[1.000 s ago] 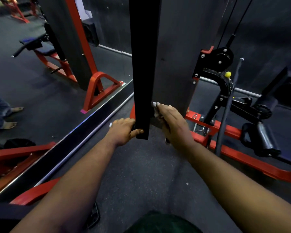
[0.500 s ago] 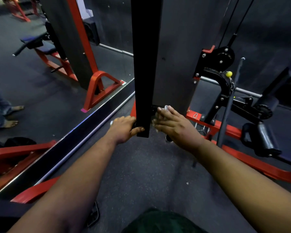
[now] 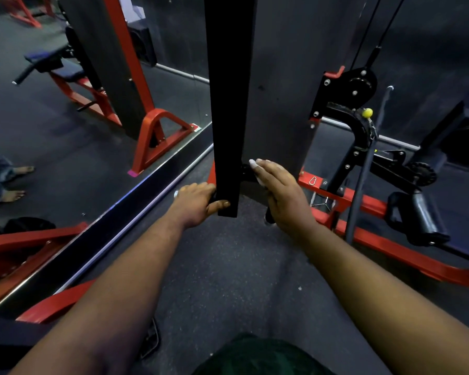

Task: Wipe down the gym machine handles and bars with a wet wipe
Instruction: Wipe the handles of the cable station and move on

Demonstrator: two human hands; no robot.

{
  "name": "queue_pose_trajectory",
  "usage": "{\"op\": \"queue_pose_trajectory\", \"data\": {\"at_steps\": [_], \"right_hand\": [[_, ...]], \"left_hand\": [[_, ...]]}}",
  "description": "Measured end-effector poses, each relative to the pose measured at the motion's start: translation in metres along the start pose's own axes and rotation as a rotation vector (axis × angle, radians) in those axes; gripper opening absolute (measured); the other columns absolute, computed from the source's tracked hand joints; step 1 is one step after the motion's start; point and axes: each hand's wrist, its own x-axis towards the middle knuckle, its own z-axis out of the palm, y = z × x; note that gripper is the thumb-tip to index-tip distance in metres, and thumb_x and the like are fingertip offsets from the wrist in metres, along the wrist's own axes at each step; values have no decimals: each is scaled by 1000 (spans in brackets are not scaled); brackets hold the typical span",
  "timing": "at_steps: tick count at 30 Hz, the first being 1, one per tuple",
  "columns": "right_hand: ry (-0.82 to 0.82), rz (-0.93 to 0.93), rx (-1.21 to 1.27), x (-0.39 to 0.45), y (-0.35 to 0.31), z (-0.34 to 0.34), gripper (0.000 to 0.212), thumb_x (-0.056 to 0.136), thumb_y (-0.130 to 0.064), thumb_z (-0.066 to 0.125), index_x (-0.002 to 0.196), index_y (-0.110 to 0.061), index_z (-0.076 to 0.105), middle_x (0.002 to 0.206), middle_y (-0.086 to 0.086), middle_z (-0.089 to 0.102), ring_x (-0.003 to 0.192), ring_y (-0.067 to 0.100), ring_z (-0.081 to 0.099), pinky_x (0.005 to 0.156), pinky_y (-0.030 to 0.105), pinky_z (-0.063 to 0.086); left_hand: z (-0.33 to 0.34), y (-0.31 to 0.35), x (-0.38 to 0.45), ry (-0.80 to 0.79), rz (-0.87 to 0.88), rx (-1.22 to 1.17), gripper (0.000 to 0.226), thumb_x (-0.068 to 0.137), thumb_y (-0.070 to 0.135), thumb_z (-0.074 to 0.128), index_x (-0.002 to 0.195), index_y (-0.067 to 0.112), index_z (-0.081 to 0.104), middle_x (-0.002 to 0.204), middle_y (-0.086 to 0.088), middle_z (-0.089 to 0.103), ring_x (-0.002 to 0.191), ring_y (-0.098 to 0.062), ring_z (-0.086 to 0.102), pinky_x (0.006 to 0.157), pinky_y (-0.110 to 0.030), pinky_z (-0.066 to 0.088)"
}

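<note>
Black vertical bar (image 3: 229, 104) hangs down the centre of the view, its lower end just above the dark speckled rubber floor (image 3: 222, 280). Left hand (image 3: 194, 204) grips the bar's lower end from the left, fingers curled behind it, thumb across the near face. Right hand (image 3: 279, 190) sits just right of the bar, fingers extended and close together, pressing a white wet wipe (image 3: 253, 165) against a black fitting beside the bar; only small bits of the wipe show at the fingertips and under the palm edge. The two hands lie on opposite sides of the bar, near each other but apart.

A wide dark grey panel (image 3: 279, 77) stands behind the bar. Right of it: a black pulley bracket (image 3: 347, 90) with two cables (image 3: 374, 31) running up out of view, a small yellow knob (image 3: 367, 112), and a thin dark rod (image 3: 363, 171) standing in front. Red base frame (image 3: 390, 239) runs along the floor to the right, with a black roller pad (image 3: 423, 215) on it and a small carabiner (image 3: 312, 180) against the red rail.

A wall mirror (image 3: 79, 117) fills the left side, reflecting a red-framed machine, a padded seat, and bare feet of another person at the left edge. Dark green clothing (image 3: 255, 358) shows at the bottom edge.
</note>
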Motion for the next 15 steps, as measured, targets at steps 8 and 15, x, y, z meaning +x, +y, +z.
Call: {"op": "queue_pose_trajectory", "data": {"at_steps": [8,15], "right_hand": [[270,528,325,-46,7,12,38,104,-5,48,138,-21,56,137,-14,59,129,-8,50,114,24,39],[243,581,289,-12,-2,5,34,109,-26,41,132,-18,64,130,-2,66,122,2,57,108,30,46]], "left_hand": [[3,2,2,-2,-1,1,81,78,90,18,99,23,57,96,0,62,92,-29,61,77,-44,45],[5,-1,6,-11,-21,29,83,77,89,18,105,24,60,100,0,62,96,-27,60,73,-39,35]]}}
